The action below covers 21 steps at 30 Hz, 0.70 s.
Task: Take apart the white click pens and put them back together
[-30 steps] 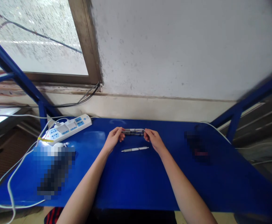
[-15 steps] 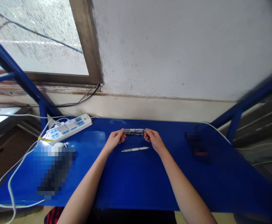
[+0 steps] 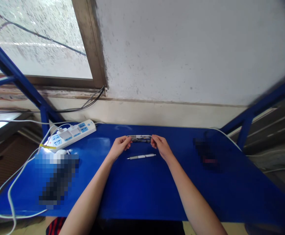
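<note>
Two or more pens (image 3: 141, 138) with white and grey barrels lie side by side between my hands, held level above or on the blue table. My left hand (image 3: 120, 146) pinches their left ends, its fingers closed. At the right ends, my right hand (image 3: 160, 146) grips with thumb and fingers together. My fingers cover both tips, so the exact number of pens is unclear. Closer to me, a single white and grey pen (image 3: 141, 157) lies on the table, its point to the left, touched by neither hand.
A white power strip (image 3: 71, 134) with plugs and cables stands at the back left of the blue table (image 3: 142, 189). Blurred dark objects lie at the left (image 3: 59, 179) and right (image 3: 206, 153). Blue metal posts (image 3: 246, 129) flank the table, and a wall rises behind.
My left hand has shifted very slightly left along the pens, which show a little more of their length. My right hand and the loose pen stay about where they were.
</note>
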Available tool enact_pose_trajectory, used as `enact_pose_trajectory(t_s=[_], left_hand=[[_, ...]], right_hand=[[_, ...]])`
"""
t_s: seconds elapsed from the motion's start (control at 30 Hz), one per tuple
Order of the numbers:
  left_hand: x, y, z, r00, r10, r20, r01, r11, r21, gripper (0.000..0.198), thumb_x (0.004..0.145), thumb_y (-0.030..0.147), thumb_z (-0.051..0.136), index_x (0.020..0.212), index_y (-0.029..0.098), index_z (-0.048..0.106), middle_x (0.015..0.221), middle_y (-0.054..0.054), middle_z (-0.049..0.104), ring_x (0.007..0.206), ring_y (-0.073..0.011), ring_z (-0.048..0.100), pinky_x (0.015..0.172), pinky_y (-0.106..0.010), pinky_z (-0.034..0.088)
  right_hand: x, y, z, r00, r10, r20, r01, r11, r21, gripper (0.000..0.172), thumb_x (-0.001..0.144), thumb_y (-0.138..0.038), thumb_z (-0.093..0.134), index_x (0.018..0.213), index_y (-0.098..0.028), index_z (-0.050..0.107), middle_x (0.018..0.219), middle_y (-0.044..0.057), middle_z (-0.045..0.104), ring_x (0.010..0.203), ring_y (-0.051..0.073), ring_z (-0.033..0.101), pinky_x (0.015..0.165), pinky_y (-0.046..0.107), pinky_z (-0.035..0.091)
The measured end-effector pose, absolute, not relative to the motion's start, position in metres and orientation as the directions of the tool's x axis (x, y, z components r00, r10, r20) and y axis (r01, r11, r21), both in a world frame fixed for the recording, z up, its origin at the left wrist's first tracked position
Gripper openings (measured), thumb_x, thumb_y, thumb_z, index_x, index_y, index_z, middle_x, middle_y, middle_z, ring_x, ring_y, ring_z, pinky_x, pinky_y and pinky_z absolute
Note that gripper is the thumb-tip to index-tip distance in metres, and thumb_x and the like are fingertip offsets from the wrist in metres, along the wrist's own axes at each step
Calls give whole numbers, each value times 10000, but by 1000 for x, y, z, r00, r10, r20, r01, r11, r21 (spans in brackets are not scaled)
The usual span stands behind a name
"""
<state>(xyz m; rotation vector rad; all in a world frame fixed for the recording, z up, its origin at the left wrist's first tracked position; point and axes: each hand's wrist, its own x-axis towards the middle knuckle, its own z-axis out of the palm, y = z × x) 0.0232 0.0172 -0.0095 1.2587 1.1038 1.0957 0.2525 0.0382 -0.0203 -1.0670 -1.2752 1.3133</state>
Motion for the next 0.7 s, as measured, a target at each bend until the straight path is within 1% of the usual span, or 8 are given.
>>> enact_pose_trajectory(t_s=[0.1,0.27,0.33,0.37,0.43,0.5,0.6,0.7], left_hand=[[22,16,-7,141,990,6,6,-7,1000,388,780,539,627,706,160,592,597,11,566,501,-88,459,495,-214,337],[22,16,-7,143,990,17,-55,-9,998,359,768,509,658,739,154,617,628,-2,586,535,-99,489,520,-223,367],[22,16,-7,136,991,15,-89,-3,996,346,759,495,673,764,152,628,633,-4,590,545,-103,504,526,-226,379],[22,17,-7,132,991,15,-108,0,994,337,754,482,683,782,150,633,639,-5,594,552,-104,512,530,-227,386],[23,17,-8,127,992,17,-145,2,989,320,741,448,706,834,148,642,660,-6,604,572,-105,530,542,-227,401],[23,17,-8,125,992,20,-174,2,985,315,726,408,729,883,148,647,679,-6,614,593,-107,545,555,-227,415],[24,17,-10,137,990,15,-209,14,978,306,713,362,746,910,151,647,710,-9,632,627,-110,565,576,-228,428],[24,17,-11,149,989,-4,-263,44,964,317,700,322,762,938,145,651,737,-15,646,646,-107,578,589,-224,433]], right_hand=[[253,38,-18,-128,991,49,-63,42,-997,395,816,-504,602,592,-184,542,531,-27,466,479,99,394,455,250,247],[254,36,-16,-117,992,52,-33,48,-998,387,813,-498,601,587,-184,573,522,-22,483,479,102,406,461,251,274],[253,36,-15,-120,991,52,-22,50,-999,362,817,-497,599,647,-179,631,535,-13,519,491,105,427,466,248,296],[253,36,-14,-130,990,53,-34,49,-998,335,819,-492,600,723,-178,668,554,-8,545,499,108,442,466,246,304],[251,35,-13,-170,984,50,-119,30,-992,322,823,-477,606,939,-191,698,619,3,596,529,120,480,466,241,324],[249,34,-11,-228,973,36,-258,-25,-966,365,825,-464,612,1075,-205,671,679,14,617,569,135,516,475,247,358],[245,33,-8,-299,954,-8,-431,-143,-891,377,830,-502,592,1043,-204,681,685,22,598,596,151,529,493,268,399],[242,32,-6,-331,943,-38,-515,-214,-830,416,853,-574,519,1014,-227,682,691,24,575,612,162,527,502,280,409]])
